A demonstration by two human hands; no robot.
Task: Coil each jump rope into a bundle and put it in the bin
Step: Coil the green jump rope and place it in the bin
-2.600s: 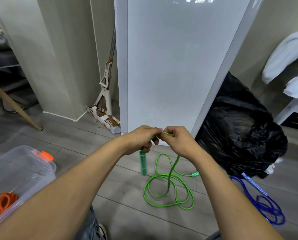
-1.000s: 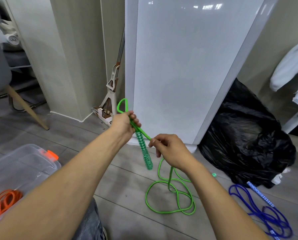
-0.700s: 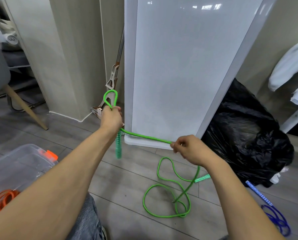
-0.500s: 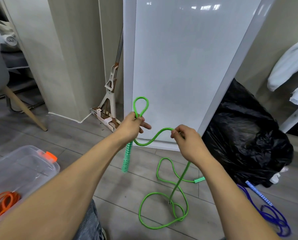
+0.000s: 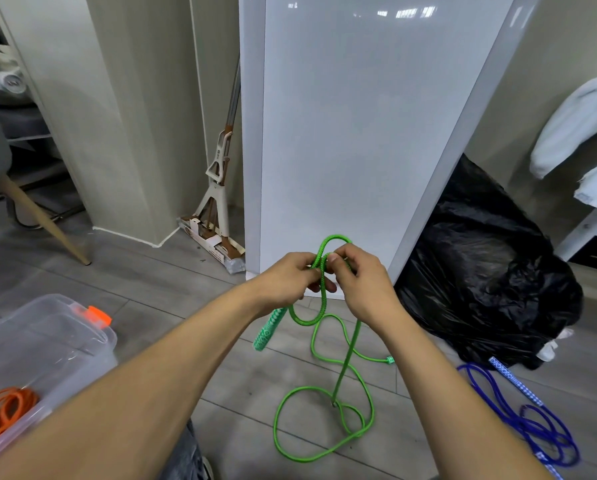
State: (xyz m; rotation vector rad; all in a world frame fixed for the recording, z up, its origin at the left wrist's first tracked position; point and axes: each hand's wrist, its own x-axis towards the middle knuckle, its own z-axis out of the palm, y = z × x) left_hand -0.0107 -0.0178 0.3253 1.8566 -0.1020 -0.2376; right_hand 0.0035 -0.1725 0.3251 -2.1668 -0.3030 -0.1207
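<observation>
My left hand and my right hand are together in front of me, both pinching the green jump rope. A small loop sticks up above my fingers and a second loop hangs below them. One patterned green handle dangles under my left hand. The rest of the rope trails to the floor in loose curls, with its other end lying flat. The clear plastic bin sits at the lower left with an orange rope coiled inside. A blue jump rope lies on the floor at the lower right.
A tall white panel stands straight ahead. A full black rubbish bag sits to its right, a mop leans in the corner to its left. A chair leg slants at far left. White cloths hang at far right.
My hands spread apart along the rope, then came back together. A second loop now hangs from my left hand and less rope lies on the floor.
</observation>
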